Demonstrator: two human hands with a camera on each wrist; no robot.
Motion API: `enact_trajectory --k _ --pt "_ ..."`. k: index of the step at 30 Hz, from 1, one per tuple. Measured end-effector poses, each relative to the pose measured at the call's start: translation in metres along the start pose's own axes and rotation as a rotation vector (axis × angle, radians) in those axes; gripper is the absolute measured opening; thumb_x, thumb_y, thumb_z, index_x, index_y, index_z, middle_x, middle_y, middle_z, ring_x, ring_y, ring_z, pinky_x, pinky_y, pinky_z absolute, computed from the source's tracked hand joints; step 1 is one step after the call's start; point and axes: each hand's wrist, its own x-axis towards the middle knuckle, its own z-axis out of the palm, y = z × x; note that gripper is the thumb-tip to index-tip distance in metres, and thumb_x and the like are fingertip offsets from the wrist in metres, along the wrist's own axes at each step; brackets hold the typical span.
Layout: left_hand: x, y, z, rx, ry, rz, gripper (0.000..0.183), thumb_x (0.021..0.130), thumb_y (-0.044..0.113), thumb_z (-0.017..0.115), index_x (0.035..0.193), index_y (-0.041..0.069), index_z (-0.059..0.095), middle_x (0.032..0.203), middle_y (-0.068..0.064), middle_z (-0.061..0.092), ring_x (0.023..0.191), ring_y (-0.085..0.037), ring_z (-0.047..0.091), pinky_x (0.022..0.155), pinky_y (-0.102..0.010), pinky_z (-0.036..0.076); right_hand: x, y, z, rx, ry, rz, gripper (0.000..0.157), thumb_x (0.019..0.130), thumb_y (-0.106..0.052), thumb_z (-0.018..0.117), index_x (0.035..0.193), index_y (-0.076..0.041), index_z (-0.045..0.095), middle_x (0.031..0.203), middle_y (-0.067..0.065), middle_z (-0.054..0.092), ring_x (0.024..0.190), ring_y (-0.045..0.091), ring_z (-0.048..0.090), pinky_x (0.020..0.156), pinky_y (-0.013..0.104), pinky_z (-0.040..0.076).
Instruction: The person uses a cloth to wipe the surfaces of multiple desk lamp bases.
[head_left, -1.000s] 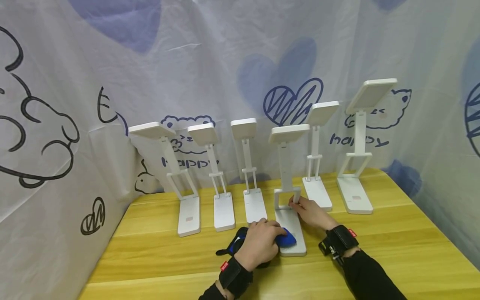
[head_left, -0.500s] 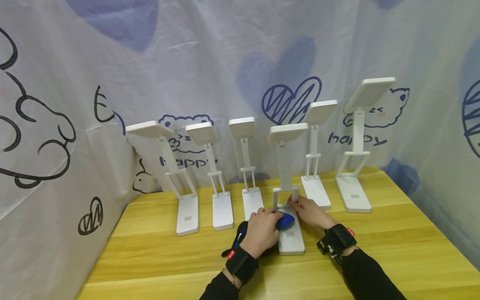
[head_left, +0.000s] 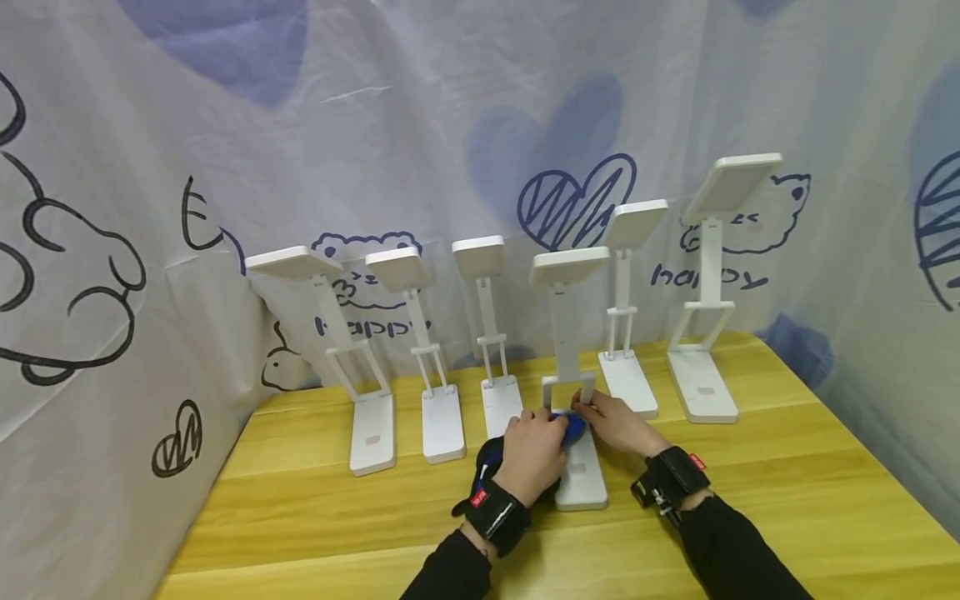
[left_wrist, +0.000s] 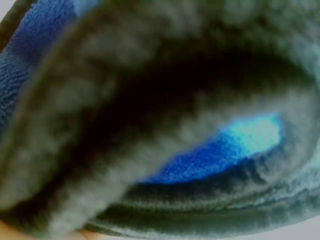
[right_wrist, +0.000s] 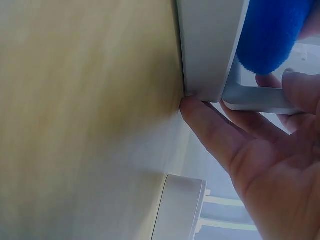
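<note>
A white desk lamp [head_left: 581, 483] stands in the middle of the table in the head view, its head tilted forward. My left hand [head_left: 531, 454] holds a dark cloth with a fuzzy blue side [head_left: 575, 428], pressing it on the far part of the lamp's base, close to the hinge. Folds of this cloth [left_wrist: 210, 157] fill the left wrist view. At the base's right side, my right hand [head_left: 618, 425] grips the lower arm of the lamp. In the right wrist view, thumb and fingers close round that arm, with one fingertip at the base's corner [right_wrist: 207, 55].
More white desk lamps stand in a row behind, including a left one [head_left: 372, 442], a middle one [head_left: 501, 404] and a tall right one [head_left: 702, 387]. The wooden table [head_left: 300, 525] ends at a printed curtain [head_left: 420, 150].
My left hand has slid the cloth along the lamp's base, away from me toward the hinge. The right hand keeps its grip on the lamp's arm.
</note>
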Motion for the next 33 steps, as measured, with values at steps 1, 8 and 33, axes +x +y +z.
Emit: enact_trajectory --k 1,8,33 --pt "0.001 0.001 0.001 0.015 0.006 0.005 0.021 0.077 0.017 0.067 0.097 0.02 0.072 0.092 -0.005 0.069 0.078 -0.025 0.058 0.062 -0.04 0.049 0.0 0.0 0.0 -0.003 0.003 -0.002 0.02 0.101 -0.022 0.044 0.106 -0.009 0.059 0.101 0.011 0.065 0.094 0.027 0.061 0.076 0.046 0.05" --pt "0.005 0.008 0.006 0.085 0.024 0.046 0.018 0.075 0.024 0.071 0.093 0.022 0.072 0.091 -0.002 0.07 0.081 -0.024 0.057 0.063 -0.039 0.048 0.001 0.003 0.0 -0.018 0.022 -0.015 0.02 0.1 -0.022 0.046 0.104 -0.011 0.061 0.098 0.009 0.066 0.09 0.025 0.062 0.075 0.045 0.051" --pt "-0.017 0.007 -0.012 -0.068 -0.119 0.326 0.036 0.084 0.017 0.065 0.115 0.034 0.068 0.116 0.008 0.064 0.094 -0.017 0.051 0.075 -0.038 0.05 0.0 0.001 -0.001 0.013 -0.009 0.006 0.021 0.101 -0.023 0.045 0.108 -0.009 0.059 0.103 0.013 0.065 0.095 0.029 0.061 0.077 0.047 0.05"
